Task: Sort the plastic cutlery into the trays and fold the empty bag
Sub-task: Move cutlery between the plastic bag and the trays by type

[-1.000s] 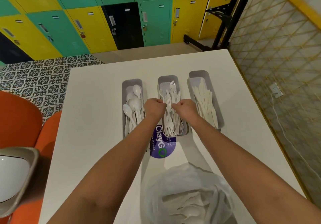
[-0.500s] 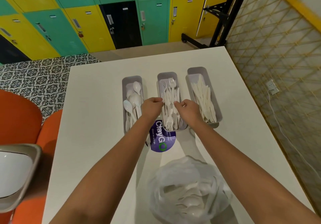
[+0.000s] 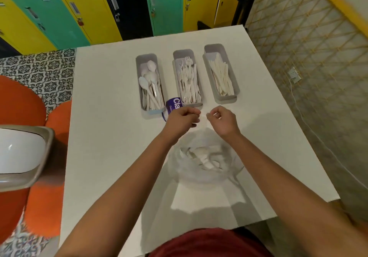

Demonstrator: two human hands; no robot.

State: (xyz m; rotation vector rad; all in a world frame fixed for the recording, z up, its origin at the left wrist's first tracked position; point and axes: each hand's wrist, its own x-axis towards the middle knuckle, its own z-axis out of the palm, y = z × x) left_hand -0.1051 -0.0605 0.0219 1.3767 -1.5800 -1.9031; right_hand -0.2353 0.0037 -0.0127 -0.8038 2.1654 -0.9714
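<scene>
Three grey trays stand side by side on the white table: a spoon tray on the left, a fork tray in the middle and a knife tray on the right, each holding several white pieces. A clear plastic bag with white cutlery inside lies nearer to me. My left hand and my right hand hover just in front of the fork tray. Both have their fingers pinched on the bag's thin upper edge, which stretches between them.
A purple sticker lies between the spoon and fork trays, partly under my left hand. Orange chairs and a grey-rimmed white object sit at the left. A lattice wall with a socket and cable borders the right.
Both hands have drawn back from over the fork tray towards me and now pinch the bag's edge just in front of the trays. The view has tilted down.
</scene>
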